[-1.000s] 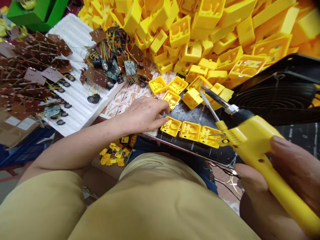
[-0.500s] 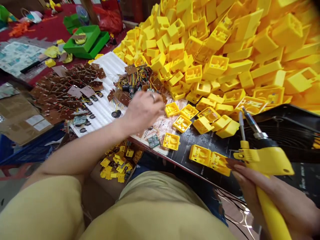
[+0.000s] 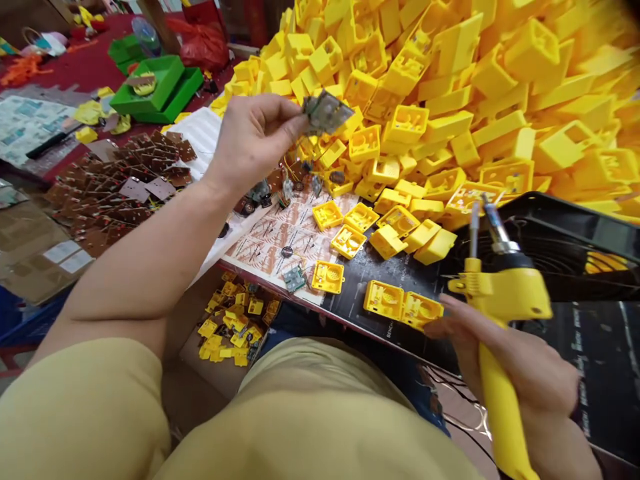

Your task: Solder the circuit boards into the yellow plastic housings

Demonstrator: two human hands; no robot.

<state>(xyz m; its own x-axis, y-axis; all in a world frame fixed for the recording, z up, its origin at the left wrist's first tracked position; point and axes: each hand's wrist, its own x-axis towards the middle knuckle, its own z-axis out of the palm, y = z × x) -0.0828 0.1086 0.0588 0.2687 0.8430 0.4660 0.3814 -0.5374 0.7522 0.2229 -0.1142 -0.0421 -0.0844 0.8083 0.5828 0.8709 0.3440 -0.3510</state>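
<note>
My left hand (image 3: 253,137) is raised over the bench, thumb and fingers pinching a small circuit board (image 3: 327,113) with a grey-green face. Below it lie wired electronic parts (image 3: 287,187), partly hidden by the hand. In my right hand (image 3: 515,360) is a yellow soldering gun (image 3: 500,293), its metal tip pointing up and away. The fingertips of that hand are at the edge of an open yellow housing (image 3: 421,311); whether they touch it I cannot tell. Another open housing (image 3: 384,299) adjoins it on the left. A green circuit board (image 3: 294,279) lies beside a single housing (image 3: 327,277).
A big heap of yellow housings (image 3: 450,120) fills the back right. Brown circuit boards (image 3: 115,187) are piled at left, near green trays (image 3: 150,87). A black fan-like casing (image 3: 565,227) stands at right. Below the bench edge, a carton (image 3: 200,373) holds small yellow parts.
My left hand has risen from the wired parts and now holds a circuit board. My right hand with the soldering gun appears slightly further left; the whole view has shifted a little.
</note>
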